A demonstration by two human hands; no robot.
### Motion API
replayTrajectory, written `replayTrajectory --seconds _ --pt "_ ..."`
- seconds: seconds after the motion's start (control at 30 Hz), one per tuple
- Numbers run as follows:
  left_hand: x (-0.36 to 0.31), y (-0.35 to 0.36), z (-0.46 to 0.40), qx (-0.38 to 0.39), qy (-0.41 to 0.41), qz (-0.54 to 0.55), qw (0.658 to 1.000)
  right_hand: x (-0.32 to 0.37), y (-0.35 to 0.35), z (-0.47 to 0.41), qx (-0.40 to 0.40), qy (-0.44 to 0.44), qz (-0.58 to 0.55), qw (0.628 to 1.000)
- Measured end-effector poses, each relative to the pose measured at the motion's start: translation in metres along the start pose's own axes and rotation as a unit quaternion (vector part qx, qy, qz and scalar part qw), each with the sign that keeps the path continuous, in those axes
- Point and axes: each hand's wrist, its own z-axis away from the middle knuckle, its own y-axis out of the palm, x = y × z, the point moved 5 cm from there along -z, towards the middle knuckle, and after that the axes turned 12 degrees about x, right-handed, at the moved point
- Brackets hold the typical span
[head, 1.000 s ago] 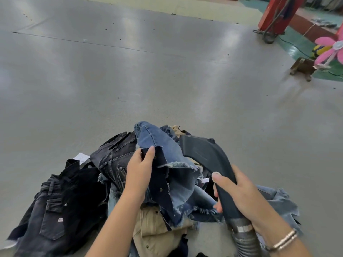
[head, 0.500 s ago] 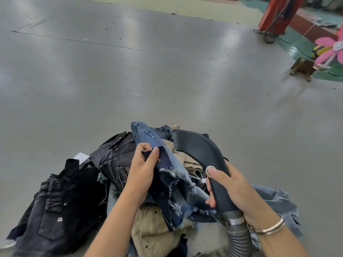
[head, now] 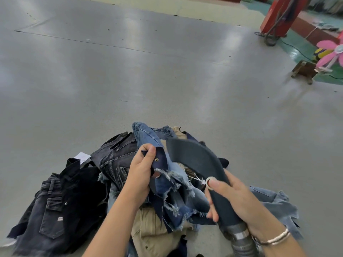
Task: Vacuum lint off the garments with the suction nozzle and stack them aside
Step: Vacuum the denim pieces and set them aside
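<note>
A: Item one, hands. We have the left hand (head: 142, 168) pinching the frayed blue denim garment (head: 167, 179) atop the pile (head: 115, 175) on the near surface (head: 130, 71); the right hand (head: 234, 198) wraps the suction nozzle (head: 194, 160).

B: Item two, method. We'd pull the cloth taut and sweep the mouth flat along it.

A: Item three, change. The nozzle has edged left, nearer the held denim.

The garment pile (head: 148, 182) lies on the desk (head: 130, 80); the suction nozzle (head: 196, 162) hangs over its right side, the paper tag (head: 81, 157) at its left.
</note>
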Motion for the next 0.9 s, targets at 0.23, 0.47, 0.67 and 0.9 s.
replayTrajectory --seconds 0.23,0.47,0.67,0.9 --pt "0.007 0.010 0.001 0.016 -0.016 0.085 0.996 0.003 0.010 -0.007 -0.009 -0.013 0.013 1.000" --pt "0.003 0.005 -0.001 -0.005 -0.019 0.174 0.985 -0.003 0.013 0.004 0.023 -0.003 0.015 1.000" --pt "0.011 0.016 0.001 0.027 -0.041 0.139 0.989 0.011 0.013 -0.012 -0.024 -0.034 0.029 0.999" --pt "0.003 0.002 -0.004 0.002 -0.011 0.096 0.995 -0.002 0.014 0.009 0.031 0.013 0.039 0.999"
